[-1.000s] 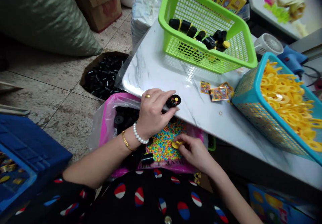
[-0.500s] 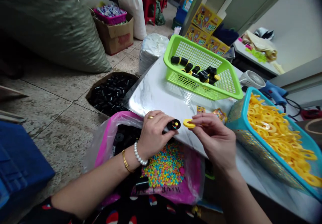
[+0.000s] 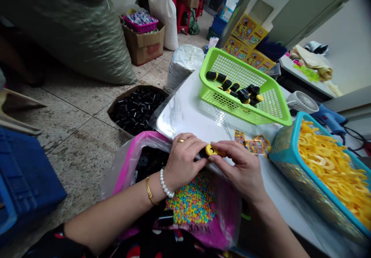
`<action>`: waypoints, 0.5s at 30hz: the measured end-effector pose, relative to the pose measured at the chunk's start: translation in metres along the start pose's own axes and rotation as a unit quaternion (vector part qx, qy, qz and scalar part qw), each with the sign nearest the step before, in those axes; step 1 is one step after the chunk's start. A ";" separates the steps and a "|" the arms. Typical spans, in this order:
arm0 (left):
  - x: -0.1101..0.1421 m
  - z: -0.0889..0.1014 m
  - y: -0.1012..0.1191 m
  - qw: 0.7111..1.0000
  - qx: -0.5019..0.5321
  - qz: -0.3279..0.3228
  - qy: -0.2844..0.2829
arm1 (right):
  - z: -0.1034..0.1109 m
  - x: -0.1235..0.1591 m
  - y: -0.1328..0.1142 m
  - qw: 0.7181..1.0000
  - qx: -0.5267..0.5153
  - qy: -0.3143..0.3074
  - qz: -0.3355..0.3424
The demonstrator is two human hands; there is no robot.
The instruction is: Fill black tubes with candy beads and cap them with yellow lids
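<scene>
My left hand (image 3: 185,155) is closed round a small black plastic tube (image 3: 203,152), mostly hidden by the fingers. Between the thumb and fingers of my right hand (image 3: 239,165) is a yellow plastic ring piece (image 3: 211,150), which sits against the tube's open end. Whether it is fully seated I cannot tell. Below my hands lies a pink tray (image 3: 123,161) lined with clear plastic, holding many colourful candy beads (image 3: 193,202) and black tubes. One black tube (image 3: 166,218) rests at the near edge of the beads.
On the white table (image 3: 179,111) stand a green basket (image 3: 246,113) with black-and-yellow tubes and a blue basket (image 3: 285,142) heaped with yellow pieces. Small printed packets (image 3: 255,146) lie between them. A container of black tubes (image 3: 139,109) and a blue crate (image 3: 31,169) are on the floor.
My right hand has moved left and brought the yellow ring piece from beside the black tube onto its end. The view has shifted slightly, showing the surroundings lower and further right.
</scene>
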State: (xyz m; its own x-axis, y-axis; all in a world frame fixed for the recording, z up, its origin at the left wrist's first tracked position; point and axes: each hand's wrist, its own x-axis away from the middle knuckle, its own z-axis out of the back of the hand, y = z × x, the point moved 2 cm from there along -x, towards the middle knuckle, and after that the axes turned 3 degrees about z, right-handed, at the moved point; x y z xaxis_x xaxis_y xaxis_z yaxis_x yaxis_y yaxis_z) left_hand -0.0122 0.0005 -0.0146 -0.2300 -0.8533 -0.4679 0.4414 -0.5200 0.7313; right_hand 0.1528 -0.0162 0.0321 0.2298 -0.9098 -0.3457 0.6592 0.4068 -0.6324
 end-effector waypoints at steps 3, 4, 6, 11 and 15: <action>-0.001 0.001 0.000 1.000 -0.006 0.000 -0.005 | 0.003 -0.005 -0.001 0.999 -0.014 -0.037 0.008; -0.001 0.001 0.000 1.000 -0.009 -0.001 -0.006 | 0.004 -0.006 -0.001 0.999 -0.020 -0.044 0.002; -0.002 0.001 0.001 1.000 -0.016 -0.002 -0.008 | 0.005 -0.009 -0.001 0.998 -0.024 -0.062 -0.012; -0.005 0.000 0.001 0.999 -0.032 0.011 -0.035 | 0.008 -0.019 -0.008 0.993 0.015 -0.116 0.008; -0.012 0.011 0.007 0.995 -0.051 0.022 -0.081 | 0.012 -0.026 -0.015 0.987 0.054 -0.149 0.040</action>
State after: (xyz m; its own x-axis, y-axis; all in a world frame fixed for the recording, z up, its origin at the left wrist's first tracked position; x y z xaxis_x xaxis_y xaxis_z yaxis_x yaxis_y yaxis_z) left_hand -0.0159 0.0068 0.0018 -0.3422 -0.8742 -0.3445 0.5383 -0.4829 0.6907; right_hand 0.1453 0.0006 0.0584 0.4738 -0.8655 -0.1626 0.6995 0.4820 -0.5276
